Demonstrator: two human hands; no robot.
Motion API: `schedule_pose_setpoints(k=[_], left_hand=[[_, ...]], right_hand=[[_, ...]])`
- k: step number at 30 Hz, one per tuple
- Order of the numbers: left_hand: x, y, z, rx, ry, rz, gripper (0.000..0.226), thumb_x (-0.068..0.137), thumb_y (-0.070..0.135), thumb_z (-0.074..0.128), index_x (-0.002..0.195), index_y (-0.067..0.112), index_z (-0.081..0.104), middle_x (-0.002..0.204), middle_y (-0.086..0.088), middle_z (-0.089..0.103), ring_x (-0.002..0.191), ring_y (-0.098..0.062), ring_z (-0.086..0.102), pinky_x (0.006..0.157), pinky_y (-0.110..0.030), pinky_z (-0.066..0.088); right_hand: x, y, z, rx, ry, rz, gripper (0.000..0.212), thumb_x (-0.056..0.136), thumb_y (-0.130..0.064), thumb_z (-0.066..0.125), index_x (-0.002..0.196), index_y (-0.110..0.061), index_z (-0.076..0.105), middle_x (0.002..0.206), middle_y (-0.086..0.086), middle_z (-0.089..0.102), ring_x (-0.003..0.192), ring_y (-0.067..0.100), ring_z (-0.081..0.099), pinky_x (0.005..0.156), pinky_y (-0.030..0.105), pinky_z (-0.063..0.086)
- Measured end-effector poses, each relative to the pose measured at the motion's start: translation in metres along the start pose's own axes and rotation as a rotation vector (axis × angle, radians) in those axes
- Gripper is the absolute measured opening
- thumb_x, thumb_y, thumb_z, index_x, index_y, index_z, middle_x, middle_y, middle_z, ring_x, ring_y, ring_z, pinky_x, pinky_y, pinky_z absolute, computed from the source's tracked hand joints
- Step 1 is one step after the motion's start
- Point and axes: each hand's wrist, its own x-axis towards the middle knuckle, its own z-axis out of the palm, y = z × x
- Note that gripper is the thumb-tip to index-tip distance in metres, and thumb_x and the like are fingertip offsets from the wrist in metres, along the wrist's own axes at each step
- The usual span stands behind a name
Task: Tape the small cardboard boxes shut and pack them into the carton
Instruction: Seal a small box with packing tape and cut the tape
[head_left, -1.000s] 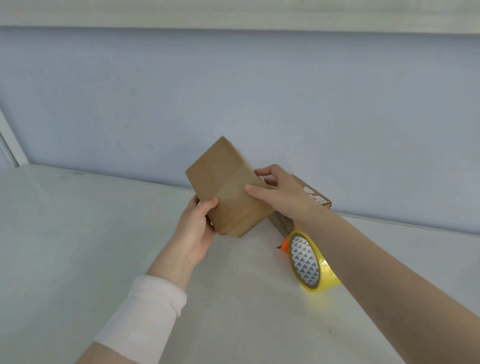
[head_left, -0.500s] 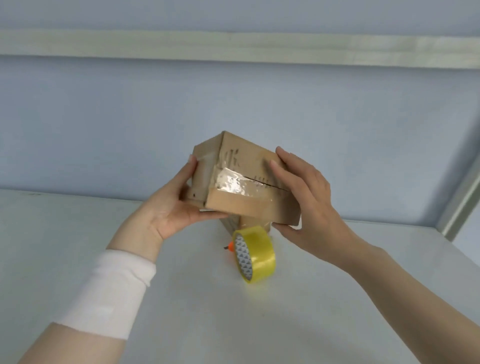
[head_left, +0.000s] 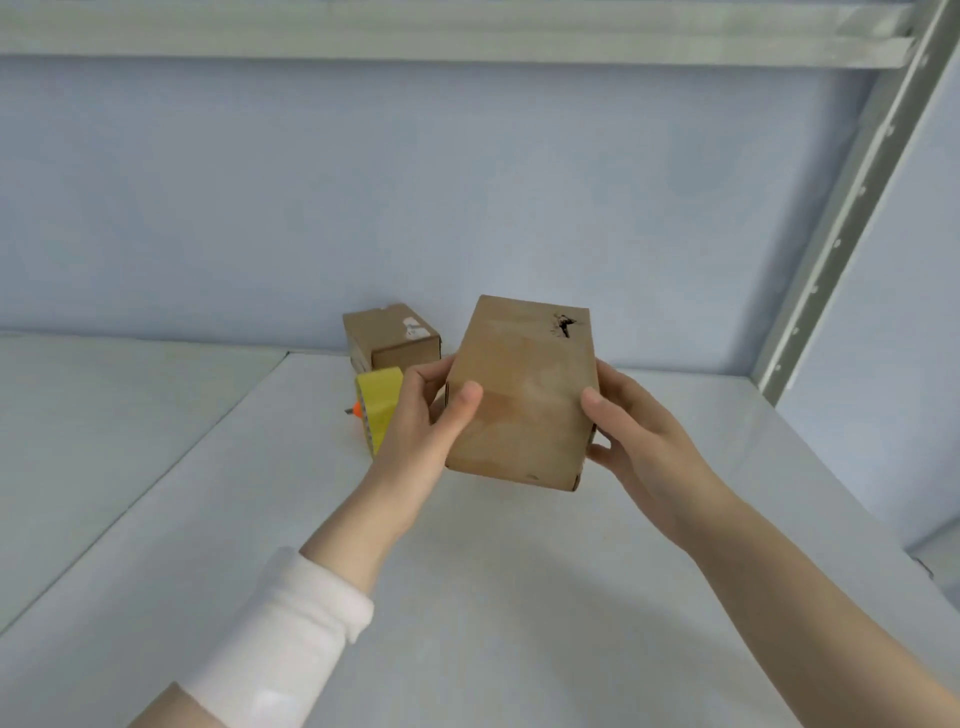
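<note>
Box (head_left: 519, 395) aloft; tape roll (head_left: 378, 400), second box (head_left: 389, 335) behind.

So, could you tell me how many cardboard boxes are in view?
2. The held box is between the left hand and right hand; the second box stands on the table, behind the yellow tape roll. Others may be out of frame.

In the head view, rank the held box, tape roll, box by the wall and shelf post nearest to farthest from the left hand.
1. Held box: in the left hand.
2. Tape roll: just behind the hand.
3. Box by the wall: behind the roll.
4. Shelf post: far right.
</note>
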Motion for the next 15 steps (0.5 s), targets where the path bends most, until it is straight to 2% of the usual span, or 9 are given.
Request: schedule_pose_setpoints(k=[3, 5, 7, 10, 12, 13, 15], left_hand=[[-0.015, -0.01, 0.008, 0.018, 0.029, -0.088, 0.071, 0.062, 0.061, 0.061, 0.121, 0.022, 0.05, 0.127, 0.003, 0.057, 0.114, -0.004, 0.057, 0.097, -0.033, 0.044], [-0.026, -0.01, 0.011, 0.061, -0.01, -0.139, 0.083, 0.065, 0.06, 0.062, 0.136, 0.021, 0.044, 0.137, 0.003, 0.052, 0.124, -0.01, 0.05, 0.108, -0.04, 0.038], [-0.034, -0.01, 0.011, 0.108, -0.037, -0.188, 0.086, 0.066, 0.059, 0.061, 0.141, 0.021, 0.04, 0.141, 0.004, 0.048, 0.129, -0.011, 0.046, 0.112, -0.043, 0.032], [-0.049, -0.013, 0.012, 0.135, -0.049, -0.239, 0.065, 0.078, 0.046, 0.056, 0.138, 0.023, 0.044, 0.135, 0.005, 0.055, 0.123, -0.01, 0.052, 0.108, -0.037, 0.037], [-0.058, -0.017, 0.011, 0.122, -0.036, -0.278, 0.045, 0.091, 0.027, 0.051, 0.135, 0.022, 0.045, 0.129, 0.002, 0.059, 0.114, -0.009, 0.058, 0.096, -0.03, 0.045], [-0.062, -0.018, 0.01, 0.111, -0.033, -0.295, 0.041, 0.094, 0.022, 0.049, 0.135, 0.022, 0.044, 0.129, 0.002, 0.058, 0.113, -0.009, 0.058, 0.093, -0.029, 0.046], [-0.065, -0.021, 0.006, 0.124, -0.056, -0.299, 0.049, 0.091, 0.035, 0.053, 0.137, 0.025, 0.041, 0.135, 0.005, 0.053, 0.119, -0.008, 0.054, 0.101, -0.032, 0.043]], right_hand=[[-0.018, 0.009, -0.005, 0.022, -0.004, 0.062, 0.06, 0.078, -0.031, 0.058, 0.136, -0.024, 0.043, 0.12, -0.017, 0.063, 0.114, 0.004, 0.057, 0.097, 0.034, 0.044], [-0.027, 0.014, -0.006, 0.028, -0.02, 0.096, 0.057, 0.081, -0.026, 0.056, 0.136, -0.024, 0.043, 0.119, -0.018, 0.062, 0.11, 0.004, 0.057, 0.091, 0.029, 0.045], [-0.035, 0.018, -0.004, 0.029, -0.028, 0.15, 0.055, 0.083, -0.023, 0.054, 0.137, -0.026, 0.042, 0.122, -0.014, 0.059, 0.106, 0.005, 0.056, 0.09, 0.03, 0.044], [-0.044, 0.027, 0.0, 0.01, -0.028, 0.222, 0.055, 0.08, -0.024, 0.052, 0.134, -0.033, 0.045, 0.125, -0.013, 0.06, 0.108, 0.005, 0.057, 0.096, 0.034, 0.043], [-0.049, 0.03, 0.005, -0.023, -0.013, 0.242, 0.046, 0.089, -0.015, 0.048, 0.13, -0.034, 0.047, 0.12, -0.013, 0.063, 0.103, 0.003, 0.059, 0.094, 0.03, 0.044], [-0.051, 0.031, 0.008, -0.033, -0.001, 0.25, 0.044, 0.092, -0.012, 0.044, 0.129, -0.034, 0.047, 0.118, -0.014, 0.064, 0.099, 0.002, 0.06, 0.092, 0.029, 0.045], [-0.053, 0.029, 0.011, -0.042, 0.026, 0.275, 0.046, 0.092, -0.01, 0.041, 0.132, -0.034, 0.044, 0.119, -0.014, 0.062, 0.104, 0.005, 0.058, 0.093, 0.03, 0.045]])
